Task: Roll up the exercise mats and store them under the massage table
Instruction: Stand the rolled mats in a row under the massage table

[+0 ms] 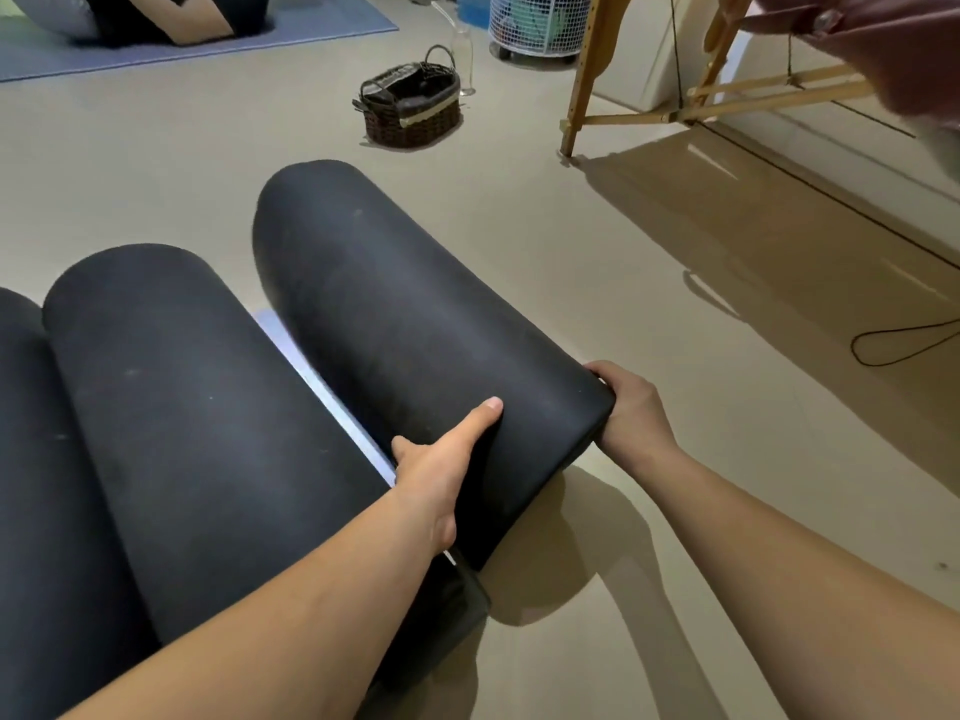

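A thick black rolled mat lies on the floor in the middle, slanting from far left to near right. My left hand grips its near left side with the thumb laid on top. My right hand clasps its near end. A second black rolled mat lies beside it on the left, and a third dark roll shows at the left edge. A strip of lavender mat shows between the first two rolls. The wooden massage table stands at the upper right, with shaded floor beneath it.
A dark wicker basket stands on the floor beyond the mats. A white mesh bin is behind it. A black cord loops on the floor at right. A blue mat with a person on it lies at the top left.
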Tool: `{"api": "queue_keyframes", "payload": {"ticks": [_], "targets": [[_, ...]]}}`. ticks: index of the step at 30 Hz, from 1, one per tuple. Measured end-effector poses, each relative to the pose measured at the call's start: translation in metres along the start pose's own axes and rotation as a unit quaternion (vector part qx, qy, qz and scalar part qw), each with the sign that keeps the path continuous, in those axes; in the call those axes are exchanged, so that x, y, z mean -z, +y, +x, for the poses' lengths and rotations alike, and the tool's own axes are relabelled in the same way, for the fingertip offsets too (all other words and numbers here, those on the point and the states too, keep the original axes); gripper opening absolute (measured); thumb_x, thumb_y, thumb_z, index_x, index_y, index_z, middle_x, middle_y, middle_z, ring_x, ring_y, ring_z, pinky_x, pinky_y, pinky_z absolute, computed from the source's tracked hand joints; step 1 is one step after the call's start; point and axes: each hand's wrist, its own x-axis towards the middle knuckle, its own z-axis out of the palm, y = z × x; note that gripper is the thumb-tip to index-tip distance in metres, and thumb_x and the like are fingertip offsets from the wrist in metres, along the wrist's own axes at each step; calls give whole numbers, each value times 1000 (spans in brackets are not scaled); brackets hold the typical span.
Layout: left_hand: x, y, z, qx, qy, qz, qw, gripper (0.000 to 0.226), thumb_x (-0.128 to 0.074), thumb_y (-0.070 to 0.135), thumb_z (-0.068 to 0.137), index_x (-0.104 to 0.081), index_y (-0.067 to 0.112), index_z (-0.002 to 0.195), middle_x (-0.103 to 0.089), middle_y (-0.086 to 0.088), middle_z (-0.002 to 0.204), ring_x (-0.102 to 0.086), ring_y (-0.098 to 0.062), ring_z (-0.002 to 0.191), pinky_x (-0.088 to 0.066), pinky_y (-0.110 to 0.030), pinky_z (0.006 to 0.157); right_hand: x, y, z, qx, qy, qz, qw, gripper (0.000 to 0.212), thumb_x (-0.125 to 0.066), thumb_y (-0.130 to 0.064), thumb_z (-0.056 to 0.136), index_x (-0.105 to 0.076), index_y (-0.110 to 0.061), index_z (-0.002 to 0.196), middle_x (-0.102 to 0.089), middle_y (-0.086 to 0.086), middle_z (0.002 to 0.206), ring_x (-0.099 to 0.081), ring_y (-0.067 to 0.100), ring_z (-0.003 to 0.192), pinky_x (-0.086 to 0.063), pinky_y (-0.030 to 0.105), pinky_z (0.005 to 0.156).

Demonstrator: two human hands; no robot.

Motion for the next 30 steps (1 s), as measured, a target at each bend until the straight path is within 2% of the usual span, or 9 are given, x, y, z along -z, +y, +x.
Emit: {"api": "queue_keyframes", "payload": {"ticks": [5, 8, 11, 16, 20, 23, 25, 27, 30], "targets": [[-13, -23, -14, -10, -75, 49, 996, 148, -98, 76, 34, -20, 52, 158, -42, 7, 160, -48, -35, 141, -42, -65, 114, 45, 16, -60, -28, 33, -57, 997, 41, -51, -4, 86, -68, -36, 105, -70, -6, 80, -61, 20, 74, -50, 36, 68], [-32, -42, -33, -13, -124, 84, 989, 142, -94, 76, 46, -13, 53, 160, -37, 8, 164, -46, -33, 142, -41, -61, 115, 72, 36, -101, -30, 59, -34, 997, 55, -62, -12, 97, -62, -49, 138, -74, -19, 119, -68, 3, 109, -54, 27, 94], [-53, -60, -51, -41, -182, 127, 974, 137, -94, 75, 47, -18, 50, 159, -47, 12, 154, -56, -24, 127, -49, -51, 106, 102, 56, -144, -74, 93, 8, 993, 57, -63, -16, 105, -55, -52, 148, -65, -27, 139, -60, -4, 128, -50, 26, 109], [-78, -101, -83, -40, -287, 207, 934, 119, -95, 60, 60, -26, 41, 155, -55, 15, 138, -59, -7, 106, -49, -38, 88, 140, 74, -238, -110, 189, 53, 974, 53, -63, -9, 106, -62, -51, 138, -67, -37, 129, -62, -12, 120, -52, 10, 94], [-98, -148, -105, -7, -370, 249, 895, 120, -97, 56, 57, -29, 41, 155, -59, 15, 136, -63, -11, 112, -52, -39, 90, 165, 99, -314, -197, 230, 21, 953, 53, -61, -22, 108, -52, -60, 143, -67, -33, 129, -64, -6, 117, -55, 19, 100], [-108, -169, -121, 0, -402, 290, 868, 121, -103, 52, 53, -35, 40, 152, -64, 16, 133, -68, -11, 113, -57, -35, 89, 187, 101, -364, -251, 156, -56, 954, 73, -68, -21, 101, -33, -67, 145, -67, -23, 128, -64, -11, 102, -49, 5, 85], [-124, -176, -116, -13, -416, 320, 851, 126, -107, 52, 46, -38, 38, 151, -67, 13, 132, -70, -13, 113, -59, -39, 98, 217, 103, -381, -295, 30, -85, 951, 94, -74, -12, 89, -23, -56, 154, -65, -6, 124, -67, 3, 102, -58, 20, 88], [-142, -177, -110, -29, -436, 361, 824, 130, -107, 58, 40, -40, 37, 150, -67, 10, 133, -70, -17, 115, -59, -43, 102, 259, 97, -375, -344, -94, -71, 931, 103, -78, -13, 80, -20, -45, 159, -56, 3, 139, -61, 14, 122, -62, 32, 94], [-156, -179, -102, -50, -441, 393, 805, 131, -106, 61, 38, -40, 37, 149, -67, 8, 134, -70, -20, 116, -58, -45, 103, 302, 85, -344, -382, -33, 59, 922, 105, -89, -45, 75, -30, -40, 162, -38, 3, 165, -46, 29, 146, -59, 50, 103]]}}
